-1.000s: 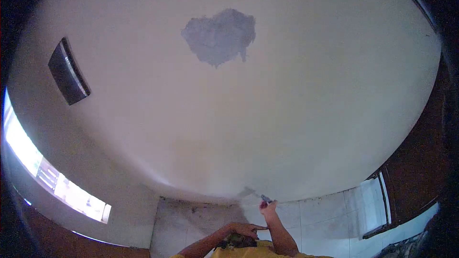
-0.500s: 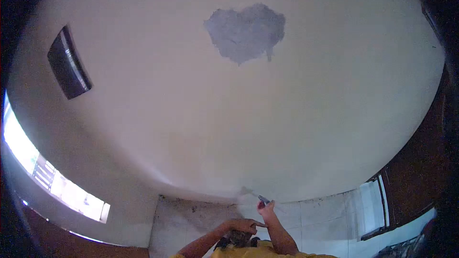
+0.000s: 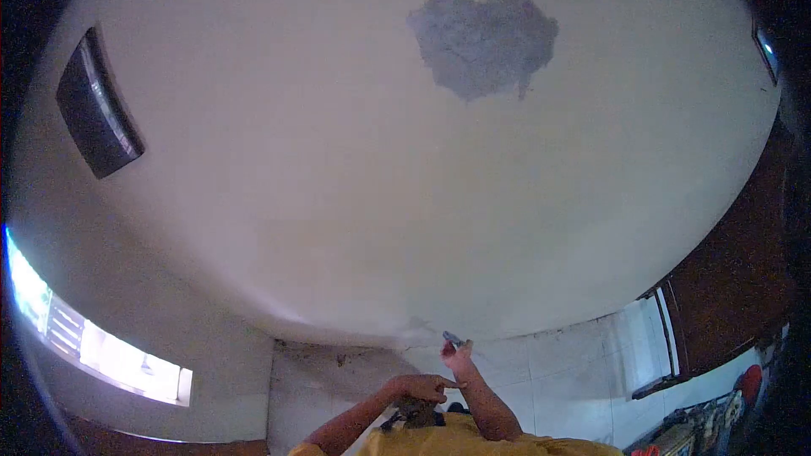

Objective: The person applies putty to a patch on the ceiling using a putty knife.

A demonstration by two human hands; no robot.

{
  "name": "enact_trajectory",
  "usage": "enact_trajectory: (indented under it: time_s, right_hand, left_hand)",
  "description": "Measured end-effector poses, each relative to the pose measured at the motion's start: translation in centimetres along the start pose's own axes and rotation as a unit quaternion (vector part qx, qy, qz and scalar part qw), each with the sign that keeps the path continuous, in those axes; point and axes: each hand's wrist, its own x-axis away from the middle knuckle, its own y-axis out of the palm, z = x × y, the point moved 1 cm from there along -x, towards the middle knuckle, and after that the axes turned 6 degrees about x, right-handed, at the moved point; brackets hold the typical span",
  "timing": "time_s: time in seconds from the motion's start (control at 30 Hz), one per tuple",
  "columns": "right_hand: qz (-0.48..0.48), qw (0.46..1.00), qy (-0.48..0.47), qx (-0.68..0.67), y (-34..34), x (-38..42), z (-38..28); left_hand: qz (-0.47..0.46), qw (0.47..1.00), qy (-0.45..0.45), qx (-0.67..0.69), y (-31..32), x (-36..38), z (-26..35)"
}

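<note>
My right hand point(image 3: 458, 353) is closed round the grey handle of a putty knife point(image 3: 454, 339), held up at the lower border of the broad pale plastered surface point(image 3: 405, 203). Its blade blends into the pale background. My left hand point(image 3: 422, 387) is bent across in front of my yellow clothing, one finger stretched towards my right forearm. The other fingers are curled down over a dark greyish lump point(image 3: 411, 414), and I cannot tell what it is. A faint grey smear point(image 3: 418, 322) marks the surface just left of the knife.
A grey rough patch point(image 3: 486, 44) shows higher on the pale surface. A dark glossy panel point(image 3: 100, 110) is at left, above a bright window opening point(image 3: 118, 363). Whitish panels point(image 3: 557, 371) line the lower edge. Brown cabinetry point(image 3: 735, 279) and cluttered items point(image 3: 697, 426) stand at right.
The grey patch has shifted right and the dark panel left in view. My right hand and the knife sit slightly further left and higher; the pale blade no longer stands out.
</note>
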Motion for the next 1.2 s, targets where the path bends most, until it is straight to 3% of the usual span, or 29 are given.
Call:
enact_trajectory:
  time_s: [0.1,0.2,0.3,0.4,0.47,0.57,0.7,0.77,0.87,0.93,0.97,1.13,1.2]
  right_hand:
    - [0.01,1.0,-0.016,0.017,0.1,0.7,1.0]
    - [-0.013,1.0,-0.018,-0.002,-0.6,-0.1,1.5]
    - [-0.042,0.999,-0.03,-0.011,-0.8,0.1,2.1]
    - [-0.067,0.997,-0.031,0.006,0.7,2.8,2.0]
    - [-0.026,0.999,-0.045,-0.006,1.6,3.6,1.5]
    - [-0.047,0.996,-0.077,-0.022,1.6,3.2,-0.4]
    - [-0.084,0.99,-0.1,-0.045,1.4,4.0,-2.8]
    - [-0.057,0.99,-0.091,-0.088,0.9,3.5,-3.9]
    - [-0.109,0.984,-0.091,-0.104,1.4,5.1,-4.6]
    - [-0.052,0.987,-0.089,-0.12,1.8,3.8,-5.1]
    - [-0.023,0.987,-0.088,-0.129,1.8,3.0,-5.5]
    - [-0.057,0.99,-0.094,-0.092,1.6,1.5,-5.7]
    - [-0.07,0.99,-0.078,-0.094,2.1,1.4,-6.0]
  left_hand:
    - [-0.016,0.999,-0.016,0.049,0.8,0.4,-1.4]
    - [0.007,0.997,0.074,-0.035,1.6,-1.7,-6.4]
    - [0.029,0.992,0.053,-0.115,1.5,1.0,-1.7]
    - [-0.013,0.998,0.041,-0.05,0.6,0.7,-0.9]
    - [0.001,0.991,0.097,-0.087,0.4,-0.8,-2.6]
    - [0.027,0.981,0.144,-0.126,1.0,-3.1,-5.4]
    - [-0.025,0.998,0.05,-0.002,1.6,-3.0,-2.9]
    - [-0.038,0.998,0.036,0.019,1.6,-3.8,-4.1]
    - [-0.035,0.998,0.042,0.008,1.7,-4.4,-4.4]
    - [-0.032,0.999,0.022,-0.018,1.2,-3.8,-3.1]
    - [-0.034,0.999,-0.004,-0.033,0.4,-2.0,0.3]
    - [0.011,0.994,0.112,0.002,-1.0,-3.9,-3.4]
    - [0.002,0.999,0.043,-0.032,-1.9,-1.9,1.7]
